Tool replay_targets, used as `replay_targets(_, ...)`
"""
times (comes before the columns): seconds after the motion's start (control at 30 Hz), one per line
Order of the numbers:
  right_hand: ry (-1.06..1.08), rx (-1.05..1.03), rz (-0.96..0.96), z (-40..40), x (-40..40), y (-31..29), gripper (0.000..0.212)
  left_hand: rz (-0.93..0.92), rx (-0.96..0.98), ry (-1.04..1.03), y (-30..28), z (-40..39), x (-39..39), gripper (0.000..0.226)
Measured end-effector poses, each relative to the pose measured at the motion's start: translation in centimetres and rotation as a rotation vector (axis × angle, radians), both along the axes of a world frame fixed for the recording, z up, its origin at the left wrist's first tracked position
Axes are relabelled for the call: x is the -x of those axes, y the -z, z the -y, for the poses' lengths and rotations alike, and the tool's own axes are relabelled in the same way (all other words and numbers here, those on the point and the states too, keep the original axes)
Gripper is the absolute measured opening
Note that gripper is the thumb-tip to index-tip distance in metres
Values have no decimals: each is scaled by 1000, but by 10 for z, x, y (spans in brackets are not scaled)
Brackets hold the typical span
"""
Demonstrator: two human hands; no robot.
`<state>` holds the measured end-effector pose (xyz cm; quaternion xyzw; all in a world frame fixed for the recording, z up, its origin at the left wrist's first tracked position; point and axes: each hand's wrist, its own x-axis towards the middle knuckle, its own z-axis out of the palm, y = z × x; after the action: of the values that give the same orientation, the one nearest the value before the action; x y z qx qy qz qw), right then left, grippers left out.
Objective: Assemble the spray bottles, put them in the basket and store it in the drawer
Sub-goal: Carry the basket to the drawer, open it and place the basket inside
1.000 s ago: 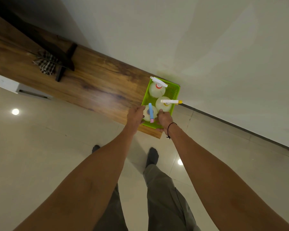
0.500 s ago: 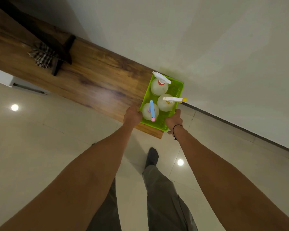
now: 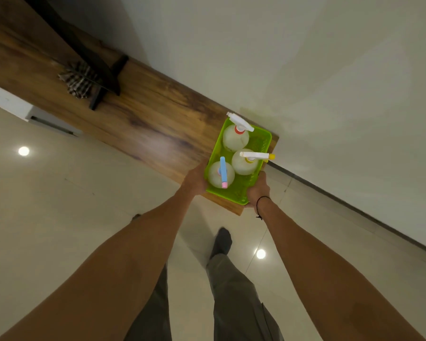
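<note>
A bright green basket (image 3: 261, 146) sits at the right end of a wooden tabletop (image 3: 145, 129). Three pale spray bottles stand upright in it: one with a white and red head (image 3: 234, 139) at the far end, one with a white and yellow head (image 3: 245, 166) in the middle, one with a blue and pink head (image 3: 218, 177) nearest me. My left hand (image 3: 194, 179) grips the basket's left near side. My right hand (image 3: 257, 190), with a black wrist band, grips its right near corner. No drawer is in view.
A checked cloth (image 3: 78, 81) lies on the tabletop at the left beside a dark stand (image 3: 103, 77). A white wall runs behind the table. Below lies a glossy tiled floor (image 3: 59, 217), with my legs standing on it.
My hands moved apart from the middle of the basket's near edge to its two sides. The basket with the bottles shifted slightly toward the table's near corner.
</note>
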<state>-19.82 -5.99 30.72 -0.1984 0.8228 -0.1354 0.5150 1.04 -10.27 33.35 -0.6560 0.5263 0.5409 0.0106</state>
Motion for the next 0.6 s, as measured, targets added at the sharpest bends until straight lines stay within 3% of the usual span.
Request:
replay_targets(0.1,-82,9,-9,1,-19,-19,71,-40,11,-87,-17,-11,-21,78)
replay_targets(0.27,-166,92,-29,7,-55,-25,68,-81,9,-196,-50,-23,-66,83)
replay_targets(0.47,-506,161,-116,24,-125,-62,64,-95,20,-324,-77,-44,-135,93)
replay_targets(0.6,-590,182,-49,39,-186,-64,31,-92,29,-413,-90,-54,-191,96)
